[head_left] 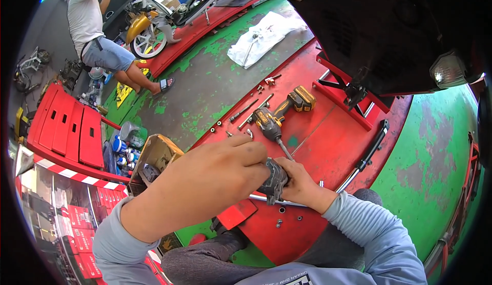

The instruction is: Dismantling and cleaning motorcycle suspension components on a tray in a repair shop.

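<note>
Above my lap, my right hand [302, 183] is closed round a dark grey, roughly cylindrical part [275, 181] with an uneven, lobed edge; its exact kind does not show. My left hand [220, 168] is closed too, its fingertips bent down against the top of that part. The back of the hand hides whatever sits between those fingers. Just beyond my hands, a yellow-and-black cordless impact wrench [269, 123] lies on a red platform [328, 144], its long shaft pointing toward my right hand.
Long metal tools [243, 109], small nuts and sockets [281, 222] lie on the platform. A black-and-silver rod [365, 158] rests to the right. A dark vehicle body [379, 34] overhangs the far right. White cloth [264, 38] covers some floor. Another person [95, 28] stands by a motorbike [148, 34].
</note>
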The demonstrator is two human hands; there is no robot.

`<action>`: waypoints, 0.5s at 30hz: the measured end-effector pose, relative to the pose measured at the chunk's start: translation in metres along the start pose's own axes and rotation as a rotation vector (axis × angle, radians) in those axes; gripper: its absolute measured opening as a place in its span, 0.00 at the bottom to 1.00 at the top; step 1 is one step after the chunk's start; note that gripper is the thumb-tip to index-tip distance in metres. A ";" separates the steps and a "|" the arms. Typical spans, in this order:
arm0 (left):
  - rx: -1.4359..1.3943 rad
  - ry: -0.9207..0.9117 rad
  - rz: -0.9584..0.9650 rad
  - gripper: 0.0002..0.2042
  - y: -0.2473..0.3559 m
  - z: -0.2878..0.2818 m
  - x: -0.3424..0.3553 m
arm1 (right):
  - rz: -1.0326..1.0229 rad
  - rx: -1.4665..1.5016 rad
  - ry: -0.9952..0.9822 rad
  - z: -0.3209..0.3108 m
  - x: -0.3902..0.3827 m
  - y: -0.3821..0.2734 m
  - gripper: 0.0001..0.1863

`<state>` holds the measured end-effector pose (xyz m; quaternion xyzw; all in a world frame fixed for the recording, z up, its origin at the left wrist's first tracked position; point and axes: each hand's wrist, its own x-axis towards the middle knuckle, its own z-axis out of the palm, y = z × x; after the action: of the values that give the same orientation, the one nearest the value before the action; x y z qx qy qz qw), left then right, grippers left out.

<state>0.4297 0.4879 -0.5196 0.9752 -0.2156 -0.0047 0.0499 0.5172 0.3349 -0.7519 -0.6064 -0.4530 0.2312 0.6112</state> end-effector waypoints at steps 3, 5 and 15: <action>0.044 -0.111 0.031 0.12 0.005 -0.005 0.007 | -0.015 -0.007 0.001 -0.001 0.000 -0.001 0.32; 0.055 -0.088 0.009 0.12 0.009 -0.004 0.009 | -0.039 0.004 0.013 -0.001 0.000 0.001 0.32; 0.010 -0.126 -0.125 0.15 0.013 -0.012 0.014 | -0.060 0.012 -0.003 -0.003 0.000 0.002 0.31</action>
<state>0.4369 0.4713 -0.5059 0.9847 -0.1570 -0.0683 0.0311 0.5197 0.3335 -0.7533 -0.5887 -0.4705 0.2163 0.6207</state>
